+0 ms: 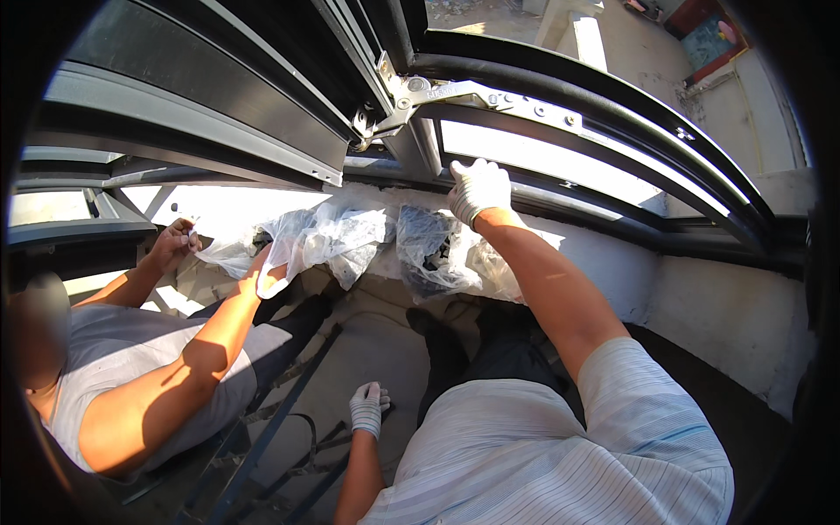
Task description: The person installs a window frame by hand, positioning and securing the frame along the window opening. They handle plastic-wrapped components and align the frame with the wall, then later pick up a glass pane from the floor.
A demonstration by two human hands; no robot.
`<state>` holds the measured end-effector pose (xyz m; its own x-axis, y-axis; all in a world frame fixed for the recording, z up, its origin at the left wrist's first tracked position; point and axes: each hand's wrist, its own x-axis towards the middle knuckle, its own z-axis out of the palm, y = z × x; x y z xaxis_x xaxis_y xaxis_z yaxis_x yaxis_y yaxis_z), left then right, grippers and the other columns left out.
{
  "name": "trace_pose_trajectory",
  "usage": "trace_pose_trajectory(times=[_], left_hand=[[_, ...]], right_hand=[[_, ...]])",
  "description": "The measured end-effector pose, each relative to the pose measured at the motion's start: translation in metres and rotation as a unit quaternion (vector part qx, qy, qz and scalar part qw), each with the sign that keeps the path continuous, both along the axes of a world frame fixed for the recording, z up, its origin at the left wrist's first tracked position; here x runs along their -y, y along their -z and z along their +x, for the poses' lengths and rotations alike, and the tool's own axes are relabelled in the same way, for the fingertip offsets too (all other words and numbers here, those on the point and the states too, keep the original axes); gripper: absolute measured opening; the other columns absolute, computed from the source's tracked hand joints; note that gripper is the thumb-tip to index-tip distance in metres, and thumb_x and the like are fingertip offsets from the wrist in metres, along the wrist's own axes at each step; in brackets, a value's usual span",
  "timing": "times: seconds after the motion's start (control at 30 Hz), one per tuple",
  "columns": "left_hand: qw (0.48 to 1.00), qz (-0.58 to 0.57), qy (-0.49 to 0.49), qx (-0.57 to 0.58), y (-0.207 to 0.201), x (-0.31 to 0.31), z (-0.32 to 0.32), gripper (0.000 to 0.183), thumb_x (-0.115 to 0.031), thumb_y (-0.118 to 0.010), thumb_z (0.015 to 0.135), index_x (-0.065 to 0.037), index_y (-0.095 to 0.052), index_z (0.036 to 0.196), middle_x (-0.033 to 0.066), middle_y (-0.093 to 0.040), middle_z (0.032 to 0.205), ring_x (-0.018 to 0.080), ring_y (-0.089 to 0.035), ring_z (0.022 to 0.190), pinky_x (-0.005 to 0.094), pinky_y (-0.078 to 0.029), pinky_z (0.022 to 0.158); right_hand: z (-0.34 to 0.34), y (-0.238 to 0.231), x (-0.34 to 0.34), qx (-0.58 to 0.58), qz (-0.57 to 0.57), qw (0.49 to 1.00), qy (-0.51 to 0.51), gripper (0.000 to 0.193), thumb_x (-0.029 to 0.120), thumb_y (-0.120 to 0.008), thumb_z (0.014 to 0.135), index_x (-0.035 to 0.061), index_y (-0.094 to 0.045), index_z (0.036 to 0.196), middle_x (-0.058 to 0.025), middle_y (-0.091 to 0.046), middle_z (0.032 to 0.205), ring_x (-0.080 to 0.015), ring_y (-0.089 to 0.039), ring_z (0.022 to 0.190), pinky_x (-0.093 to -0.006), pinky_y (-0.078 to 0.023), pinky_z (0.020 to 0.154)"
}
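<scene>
My right hand (479, 186), in a white knitted glove, is closed at the lower rail of a dark grey window frame (604, 194); its fingers curl over the rail, and their tips are hidden. Above it, a silver metal hinge arm (490, 98) with screw holes joins the frame to a dark sash (201, 144) swung inward on the left. My left hand (370, 407), gloved too, hangs low beside my body with fingers curled in. Whether anything small is inside them is hidden. Below my right hand, clear plastic bags (429, 249) with dark small pieces lie along the ledge.
On the left a co-worker (149, 376) in a grey shirt reaches one hand into a plastic bag (328, 241). Dark metal bars (271, 429) stand between us, low down. A white wall (726, 306) runs along the right. Ground outside shows through the opening.
</scene>
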<state>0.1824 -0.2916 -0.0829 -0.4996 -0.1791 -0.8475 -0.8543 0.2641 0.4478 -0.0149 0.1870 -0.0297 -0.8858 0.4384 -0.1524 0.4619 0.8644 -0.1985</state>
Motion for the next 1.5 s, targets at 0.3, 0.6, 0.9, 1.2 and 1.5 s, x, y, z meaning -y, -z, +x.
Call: trace_pose_trajectory(times=[0.3, 0.6, 0.9, 1.2, 1.5], left_hand=[[1.000, 0.006, -0.008, -0.001, -0.004, -0.005, -0.007, 0.029, -0.024, -0.061, 0.101, -0.001, -0.060, 0.120, 0.0088, -0.068, 0.089, 0.0137, -0.064, 0.066, 0.0271, -0.055, 0.058], [1.000, -0.021, 0.016, 0.003, -0.004, -0.008, -0.003, 0.033, -0.026, -0.062, 0.101, 0.000, -0.061, 0.121, 0.0100, -0.069, 0.091, 0.0154, -0.065, 0.069, 0.0294, -0.057, 0.062], [1.000, -0.006, 0.001, -0.003, -0.003, -0.010, -0.002, 0.034, -0.026, -0.062, 0.101, 0.001, -0.060, 0.121, 0.0112, -0.069, 0.093, 0.0155, -0.065, 0.069, 0.0299, -0.057, 0.063], [1.000, -0.005, 0.007, 0.002, -0.004, -0.019, -0.003, 0.037, -0.026, -0.062, 0.101, 0.003, -0.059, 0.123, 0.0108, -0.069, 0.092, 0.0155, -0.065, 0.069, 0.0292, -0.057, 0.063], [1.000, -0.008, 0.000, -0.008, -0.003, -0.021, -0.007, 0.034, -0.026, -0.063, 0.101, 0.001, -0.060, 0.120, 0.0116, -0.069, 0.092, 0.0165, -0.066, 0.068, 0.0298, -0.058, 0.060]], right_hand=[[0.013, 0.024, -0.001, -0.191, 0.004, 0.982, -0.010, 0.043, 0.014, -0.064, 0.074, 0.0127, -0.069, 0.117, -0.0214, -0.063, 0.093, -0.0375, -0.063, 0.087, -0.0469, -0.052, 0.076], [0.008, 0.031, 0.000, -0.170, 0.012, 0.985, -0.003, 0.052, 0.014, -0.065, 0.072, 0.0120, -0.066, 0.124, -0.0244, -0.062, 0.102, -0.0390, -0.062, 0.091, -0.0460, -0.053, 0.079], [0.019, 0.027, -0.004, -0.214, -0.008, 0.977, -0.022, 0.055, 0.010, -0.064, 0.073, 0.0125, -0.066, 0.127, -0.0238, -0.063, 0.104, -0.0390, -0.063, 0.093, -0.0460, -0.053, 0.081], [0.017, 0.029, -0.010, -0.202, -0.011, 0.978, -0.046, 0.056, 0.009, -0.064, 0.072, 0.0145, -0.067, 0.128, -0.0204, -0.063, 0.102, -0.0376, -0.062, 0.092, -0.0464, -0.053, 0.079], [0.030, 0.031, -0.015, -0.239, 0.010, 0.970, -0.039, 0.054, 0.007, -0.063, 0.072, 0.0065, -0.063, 0.126, -0.0191, -0.062, 0.099, -0.0376, -0.061, 0.090, -0.0462, -0.053, 0.078]])
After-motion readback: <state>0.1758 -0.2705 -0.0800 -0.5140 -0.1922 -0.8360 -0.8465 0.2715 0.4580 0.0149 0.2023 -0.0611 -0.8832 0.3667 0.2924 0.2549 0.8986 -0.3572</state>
